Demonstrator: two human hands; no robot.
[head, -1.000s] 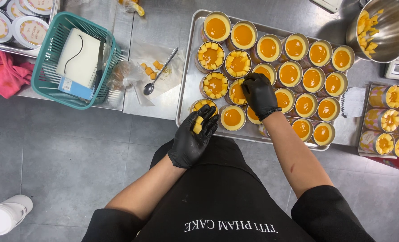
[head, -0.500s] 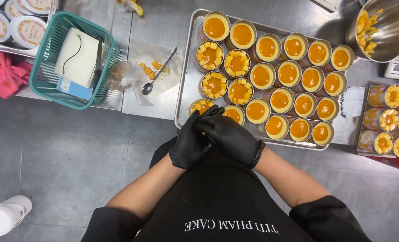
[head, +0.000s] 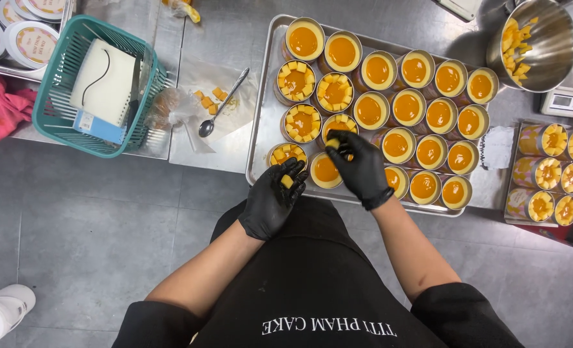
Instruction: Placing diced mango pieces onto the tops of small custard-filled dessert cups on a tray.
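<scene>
**Desk:** What are the hands doing over the tray?

**Photographer:** Both wear black gloves; the left hand is cupped at the near edge of the metal tray, curled loosely round a few yellow fruit cubes; the right hand hovers just beside it over the front cups, fingertips pinched together on a single cube.

**Desk:** How would those cubes handle?

**Photographer:** Light, soft and wet by the look of them, so likely slippery and easy to bruise; best taken one at a time by two opposite faces, with a gentle pinch, not a squeeze.

**Desk:** And how do they look?

**Photographer:** Small, roughly even dice, bright yellow-orange, glossy; the same dice ring the rims of several filled cups on the tray's left side, around a smooth orange centre; the remaining cups show plain orange tops; more fruit sits in the steel bowl at the far right.
</scene>
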